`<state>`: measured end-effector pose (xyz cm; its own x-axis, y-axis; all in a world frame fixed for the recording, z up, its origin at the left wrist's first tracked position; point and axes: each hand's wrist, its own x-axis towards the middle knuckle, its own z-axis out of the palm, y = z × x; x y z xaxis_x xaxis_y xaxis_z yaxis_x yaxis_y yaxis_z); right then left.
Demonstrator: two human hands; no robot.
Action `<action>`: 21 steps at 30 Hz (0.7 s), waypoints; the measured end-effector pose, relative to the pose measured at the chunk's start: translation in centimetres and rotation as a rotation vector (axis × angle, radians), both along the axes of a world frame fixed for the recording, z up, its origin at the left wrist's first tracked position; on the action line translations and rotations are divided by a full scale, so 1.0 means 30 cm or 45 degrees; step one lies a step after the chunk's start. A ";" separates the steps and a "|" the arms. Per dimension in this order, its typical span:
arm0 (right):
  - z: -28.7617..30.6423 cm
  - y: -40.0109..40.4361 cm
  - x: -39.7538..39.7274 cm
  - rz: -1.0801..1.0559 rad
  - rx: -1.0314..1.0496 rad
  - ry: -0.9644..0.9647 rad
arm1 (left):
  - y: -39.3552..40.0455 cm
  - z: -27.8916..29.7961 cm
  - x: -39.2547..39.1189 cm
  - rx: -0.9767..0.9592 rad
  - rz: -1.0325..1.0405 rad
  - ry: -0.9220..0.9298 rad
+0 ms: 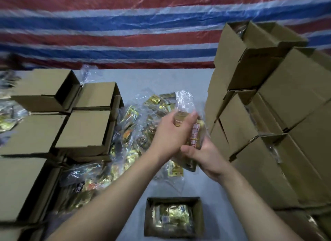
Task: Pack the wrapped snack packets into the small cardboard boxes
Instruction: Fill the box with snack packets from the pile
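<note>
Both my hands hold one clear plastic bag of gold snack packets (194, 133) above the table's middle. My left hand (170, 133) grips its upper part, fingers curled round the packets. My right hand (206, 158) grips its lower end from the right. Below them, near the front edge, stands a small open cardboard box (200, 217) with gold wrapped packets (173, 217) lying inside. A loose heap of more bagged packets (132, 133) lies on the table behind and left of my hands.
Empty open boxes (84, 129) are stacked on the left, with more bagged packets (80, 188) beside them. A tall stack of filled boxes (268, 115) rises on the right. A red, white and blue striped tarp (125, 25) hangs behind the grey table (211, 196).
</note>
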<state>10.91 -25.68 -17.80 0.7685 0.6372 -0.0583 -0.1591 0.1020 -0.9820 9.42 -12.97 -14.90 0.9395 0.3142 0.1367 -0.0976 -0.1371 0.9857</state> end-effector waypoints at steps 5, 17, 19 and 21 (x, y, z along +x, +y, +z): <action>-0.024 -0.065 -0.051 0.108 -0.144 0.050 | 0.057 -0.049 -0.053 0.812 -0.021 0.139; -0.186 -0.111 -0.174 1.110 -1.359 -0.632 | 0.190 -0.652 -0.495 0.401 -0.360 0.972; -0.240 -0.059 -0.210 1.256 -1.503 -0.711 | 0.162 -0.694 -0.525 0.351 -0.353 0.880; -0.309 -0.007 -0.239 1.307 -1.592 -0.735 | 0.149 -0.699 -0.532 0.280 -0.296 0.819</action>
<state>3.73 -25.88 -27.08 0.2046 0.6305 -0.7487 0.7111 -0.6214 -0.3290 -6.54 -8.50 -35.86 0.8944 0.1252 -0.4294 0.4426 -0.3857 0.8095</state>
